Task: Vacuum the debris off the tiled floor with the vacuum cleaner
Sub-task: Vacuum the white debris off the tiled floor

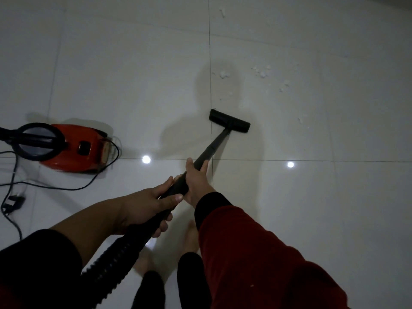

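Most of the sweeping looks still to do. The flat black floor nozzle [229,120] rests on the glossy pale tiled floor [133,85] just short of the white crumbly debris [262,72], which lies scattered beyond it toward the floor's far right, with one more fleck near the far edge. The tiles nearer the person appear clean, though glare makes that uncertain. Both hands hold the black wand [210,148]: the right hand [197,178] has its grip wrapped round the tube higher up, and the left hand [142,208] has its grip closed round the handle where the ribbed black hose [116,255] joins. The red canister vacuum cleaner [66,148] sits at the left, well apart from the debris. Its black power cord [66,188] loops across the floor's left side, and bare feet stand beside the hose, so the cord could snag a pull
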Available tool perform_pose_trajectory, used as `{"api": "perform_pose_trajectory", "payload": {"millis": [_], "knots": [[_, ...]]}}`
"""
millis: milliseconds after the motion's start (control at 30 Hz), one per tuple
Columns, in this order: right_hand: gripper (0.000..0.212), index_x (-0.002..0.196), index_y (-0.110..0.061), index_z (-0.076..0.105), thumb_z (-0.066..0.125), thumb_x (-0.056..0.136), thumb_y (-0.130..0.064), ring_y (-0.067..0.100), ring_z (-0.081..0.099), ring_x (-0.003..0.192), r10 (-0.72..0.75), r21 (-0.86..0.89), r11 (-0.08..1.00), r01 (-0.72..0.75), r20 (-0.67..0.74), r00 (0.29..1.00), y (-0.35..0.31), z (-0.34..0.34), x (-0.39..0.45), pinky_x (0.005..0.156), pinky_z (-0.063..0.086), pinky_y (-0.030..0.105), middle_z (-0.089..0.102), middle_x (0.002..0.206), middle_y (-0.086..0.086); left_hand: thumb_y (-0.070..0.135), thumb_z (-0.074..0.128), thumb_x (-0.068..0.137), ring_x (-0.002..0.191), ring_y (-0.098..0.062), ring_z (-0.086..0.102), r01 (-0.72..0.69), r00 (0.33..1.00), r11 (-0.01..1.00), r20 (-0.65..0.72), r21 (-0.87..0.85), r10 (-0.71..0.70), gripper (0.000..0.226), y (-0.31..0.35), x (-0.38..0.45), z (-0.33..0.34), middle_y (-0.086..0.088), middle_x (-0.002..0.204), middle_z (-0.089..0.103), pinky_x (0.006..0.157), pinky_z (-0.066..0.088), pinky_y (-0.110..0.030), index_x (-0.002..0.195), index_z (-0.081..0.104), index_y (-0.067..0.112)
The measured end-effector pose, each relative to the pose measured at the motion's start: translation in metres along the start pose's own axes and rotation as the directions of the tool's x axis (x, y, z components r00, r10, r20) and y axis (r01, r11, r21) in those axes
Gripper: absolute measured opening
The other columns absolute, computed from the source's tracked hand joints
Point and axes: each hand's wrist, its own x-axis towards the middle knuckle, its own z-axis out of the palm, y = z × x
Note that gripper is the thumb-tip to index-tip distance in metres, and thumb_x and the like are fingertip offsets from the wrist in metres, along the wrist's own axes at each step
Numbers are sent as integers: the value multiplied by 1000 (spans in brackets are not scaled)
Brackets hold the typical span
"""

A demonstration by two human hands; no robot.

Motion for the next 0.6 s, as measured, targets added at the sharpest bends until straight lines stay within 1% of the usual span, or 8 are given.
{"api": "perform_pose_trajectory", "payload": {"millis": [67, 133, 267, 300, 367, 433, 500, 600], "knots": [[73, 144, -56, 0, 52, 97, -37, 17, 57, 72, 2, -19, 1000, -2, -6, 1000, -1, 7, 0, 89, 55, 42, 49, 134, 12, 29, 55, 92, 47, -12, 53, -5, 1000, 1000, 5, -5, 5, 69, -1, 0, -5, -14, 80, 50, 47, 47, -24, 145, 16, 48], [73, 144, -56, -1, 52, 97, -37, 20, 59, 80, -7, -36, 999, 7, -25, 1000, -1, 13, 3, 87, 55, 41, 44, 139, 10, 29, 55, 91, 46, -13, 53, -7, 1000, 1000, 14, -10, 7, 70, -3, 3, -12, -14, 80, 50, 46, 47, -24, 145, 15, 48], [75, 143, -58, -1, 53, 97, -34, 18, 55, 70, -16, -69, 998, 14, -37, 999, 4, 25, 13, 77, 56, 37, 48, 130, 11, 31, 54, 92, 48, -13, 53, -30, 999, 999, 20, -20, 31, 69, -12, 14, -29, -13, 82, 51, 48, 47, -25, 145, 14, 49], [75, 143, -57, -2, 52, 97, -33, 18, 54, 69, -20, -77, 997, 17, -30, 999, 3, 27, 16, 76, 55, 37, 48, 130, 11, 32, 54, 92, 50, -13, 53, -37, 999, 999, 18, -18, 37, 70, -13, 18, -33, -13, 83, 51, 49, 48, -26, 145, 13, 49], [75, 144, -56, -3, 51, 98, -32, 19, 54, 70, -24, -103, 994, 21, -25, 999, 0, 30, 24, 80, 54, 38, 47, 127, 9, 33, 54, 92, 52, -14, 53, -53, 998, 998, 19, -23, 53, 70, -15, 26, -38, -13, 83, 52, 50, 48, -27, 146, 12, 49], [75, 144, -55, -4, 50, 98, -32, 20, 57, 77, -28, -137, 990, 25, -19, 999, -7, 32, 31, 84, 53, 40, 46, 122, 7, 32, 53, 92, 54, -15, 52, -65, 998, 997, 19, -48, 66, 69, -13, 37, -40, -13, 83, 51, 51, 47, -27, 145, 12, 49], [74, 145, -54, -3, 50, 98, -32, 21, 60, 85, -33, -158, 987, 30, -16, 999, -20, 35, 39, 85, 53, 42, 47, 124, 8, 31, 52, 93, 55, -16, 52, -79, 997, 995, 19, -59, 80, 68, -6, 50, -41, -14, 83, 51, 51, 47, -27, 145, 13, 50], [72, 148, -49, -3, 49, 99, -32, 26, 61, 99, -45, -219, 975, 41, -12, 999, -50, 41, 54, 72, 53, 36, 45, 137, 10, 30, 51, 94, 56, -16, 53, -110, 994, 993, 13, -39, 111, 68, 18, 72, -45, -14, 84, 51, 51, 48, -28, 145, 11, 50]]}}
